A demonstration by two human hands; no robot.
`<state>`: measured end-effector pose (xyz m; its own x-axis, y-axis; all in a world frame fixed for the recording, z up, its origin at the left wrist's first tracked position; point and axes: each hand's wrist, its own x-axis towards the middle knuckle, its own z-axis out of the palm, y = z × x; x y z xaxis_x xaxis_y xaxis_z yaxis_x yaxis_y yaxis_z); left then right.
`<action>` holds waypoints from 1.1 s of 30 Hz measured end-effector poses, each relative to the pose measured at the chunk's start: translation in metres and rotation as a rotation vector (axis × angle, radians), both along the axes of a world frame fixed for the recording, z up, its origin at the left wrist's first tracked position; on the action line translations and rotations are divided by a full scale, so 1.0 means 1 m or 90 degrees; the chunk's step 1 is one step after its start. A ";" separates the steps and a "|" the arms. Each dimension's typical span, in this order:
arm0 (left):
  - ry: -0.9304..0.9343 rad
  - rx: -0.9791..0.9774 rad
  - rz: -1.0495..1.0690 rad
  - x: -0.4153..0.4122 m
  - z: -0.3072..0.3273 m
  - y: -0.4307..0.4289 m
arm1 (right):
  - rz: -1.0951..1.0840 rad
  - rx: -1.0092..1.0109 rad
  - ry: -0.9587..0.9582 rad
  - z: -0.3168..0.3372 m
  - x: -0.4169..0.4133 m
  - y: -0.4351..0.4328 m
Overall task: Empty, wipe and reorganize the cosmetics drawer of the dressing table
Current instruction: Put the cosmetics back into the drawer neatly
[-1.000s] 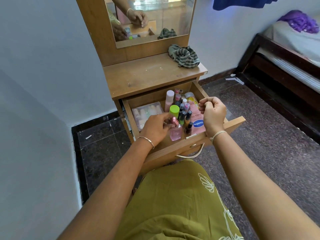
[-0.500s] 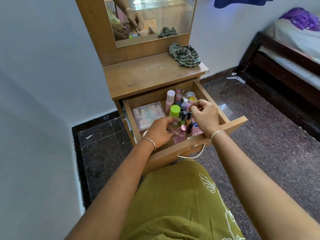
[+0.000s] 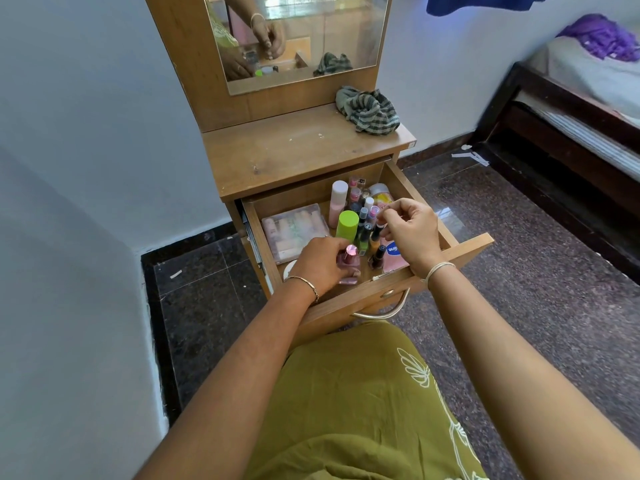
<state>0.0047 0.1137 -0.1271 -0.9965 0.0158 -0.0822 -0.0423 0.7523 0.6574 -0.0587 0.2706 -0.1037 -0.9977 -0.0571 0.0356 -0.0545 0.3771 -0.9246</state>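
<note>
The drawer of the wooden bench stands pulled well out, and it is full of cosmetics. The person sits facing it, a green garment over the lap, with both arms reaching in.

The left hand is low at the front of the drawer. Its fingers are curled round a pink nail polish bottle with a shiny pink cap, held upright. A thin bangle sits on that wrist.

The right hand hovers over the cluster of little bottles in the middle. Thumb and forefinger are drawn together in a pinch on the cap of a small bottle, and the other fingers are curled in behind. A pale thread circles that wrist.

Inside the drawer, a clear plastic case lies flat at the left. Just beside it stands a green-capped bottle, and behind that a tall pink bottle with a white cap. A yellow-lidded jar sits at the back right corner. A pink packet with a blue label lies near the front right, a dark nail polish bottle touching its edge.

On the bench top, back right, lies a crumpled striped cloth — its reflection shows in the mirror above, along with the person's hands. A curved metal handle hangs on the drawer front. Off to the right is a dark-framed bed with a purple cloth bunched on it.
</note>
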 end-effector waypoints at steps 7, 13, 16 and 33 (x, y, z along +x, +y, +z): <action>0.069 -0.028 0.085 -0.002 -0.006 -0.010 | -0.032 -0.010 0.021 0.000 0.001 0.001; 0.135 0.047 0.146 0.001 0.000 -0.005 | -0.035 0.005 0.028 0.001 0.001 0.000; 0.160 0.100 0.178 0.004 0.004 -0.008 | -0.035 0.005 0.039 0.000 0.002 0.000; 0.075 0.134 0.201 0.003 0.006 -0.012 | -0.046 0.016 0.056 -0.003 0.000 0.000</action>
<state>0.0075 0.1012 -0.1207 -0.9575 -0.2885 0.0057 -0.1647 0.5625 0.8103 -0.0586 0.2706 -0.1067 -0.9924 0.0130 0.1221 -0.1063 0.4064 -0.9075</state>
